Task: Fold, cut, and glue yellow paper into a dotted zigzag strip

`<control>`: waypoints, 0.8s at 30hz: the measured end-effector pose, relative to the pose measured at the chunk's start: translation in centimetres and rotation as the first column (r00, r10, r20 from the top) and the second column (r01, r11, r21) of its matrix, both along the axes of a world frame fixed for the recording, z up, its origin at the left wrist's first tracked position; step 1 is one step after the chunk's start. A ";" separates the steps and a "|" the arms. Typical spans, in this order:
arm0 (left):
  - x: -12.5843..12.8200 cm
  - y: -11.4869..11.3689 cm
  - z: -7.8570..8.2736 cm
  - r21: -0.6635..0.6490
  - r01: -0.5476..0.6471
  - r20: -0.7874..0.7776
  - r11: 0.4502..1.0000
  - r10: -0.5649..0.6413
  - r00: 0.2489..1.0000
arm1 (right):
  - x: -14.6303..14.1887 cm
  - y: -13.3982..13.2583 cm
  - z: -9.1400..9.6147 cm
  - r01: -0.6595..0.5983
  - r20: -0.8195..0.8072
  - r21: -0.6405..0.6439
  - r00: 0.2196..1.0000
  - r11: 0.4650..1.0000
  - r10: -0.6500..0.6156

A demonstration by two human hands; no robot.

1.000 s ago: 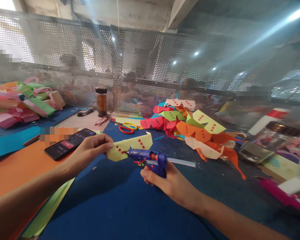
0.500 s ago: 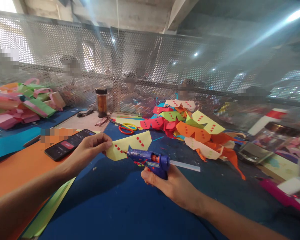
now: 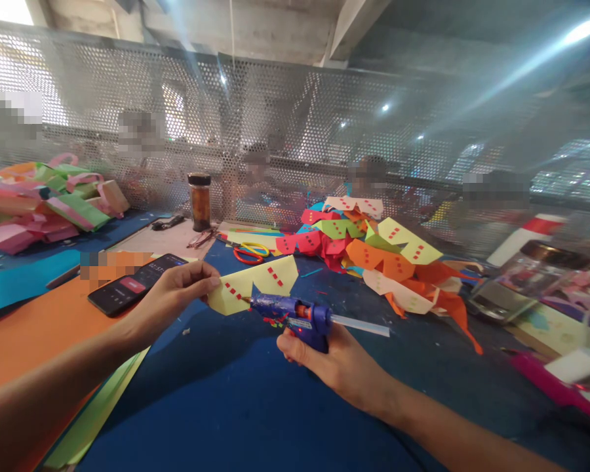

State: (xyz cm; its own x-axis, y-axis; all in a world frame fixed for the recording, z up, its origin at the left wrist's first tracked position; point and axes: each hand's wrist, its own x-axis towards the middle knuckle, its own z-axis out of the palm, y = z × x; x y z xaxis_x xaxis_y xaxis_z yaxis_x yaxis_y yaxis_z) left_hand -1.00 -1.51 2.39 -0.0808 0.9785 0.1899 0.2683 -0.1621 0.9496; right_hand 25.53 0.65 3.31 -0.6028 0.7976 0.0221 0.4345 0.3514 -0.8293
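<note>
Between thumb and fingers, my left hand (image 3: 189, 288) pinches the left end of a yellow paper mask (image 3: 265, 278) with rows of small red squares. My right hand (image 3: 332, 360) is wrapped round the grip of a blue hot glue gun (image 3: 290, 311). Its nozzle points left and meets the mask, or nearly so, by the lower red squares; exact contact I cannot tell. A clear glue stick (image 3: 361, 326) juts from the back of the gun. The mask is held above the blue tabletop (image 3: 216, 406).
Finished-looking paper masks (image 3: 383, 255) are heaped at the back right. Scissors (image 3: 250, 252), a phone (image 3: 135, 285) on orange paper (image 3: 44, 321) and a dark jar (image 3: 199, 203) stand or lie left of centre. Paper pieces (image 3: 44, 203) pile up far left. A clear jar (image 3: 509, 282) sits right.
Both hands keep almost the same place. The glue stick sits slightly further into the gun.
</note>
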 end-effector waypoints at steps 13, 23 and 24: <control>-0.7 0.4 -0.7 -0.015 0.050 0.068 0.999 -0.048 0.997 | 0.1 -0.5 0.5 -0.006 0.134 0.214 0.991 0.977 -0.023; -0.5 0.1 -0.6 -0.019 0.060 0.126 0.998 -0.057 0.990 | -0.1 -0.7 1.0 -0.051 0.111 0.270 0.994 0.961 0.022; -0.4 0.1 -0.6 -0.021 0.060 0.132 0.998 -0.057 0.990 | -0.1 -0.7 1.0 -0.054 0.113 0.264 0.993 0.963 0.024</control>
State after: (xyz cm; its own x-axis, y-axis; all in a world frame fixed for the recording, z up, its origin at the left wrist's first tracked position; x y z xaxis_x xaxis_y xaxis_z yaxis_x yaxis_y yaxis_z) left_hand -1.45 -1.38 1.83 -0.0459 0.9866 0.1566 0.1322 -0.1494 0.9799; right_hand 25.39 -0.03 4.28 -0.6439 0.7474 0.1635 0.4979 0.5716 -0.6523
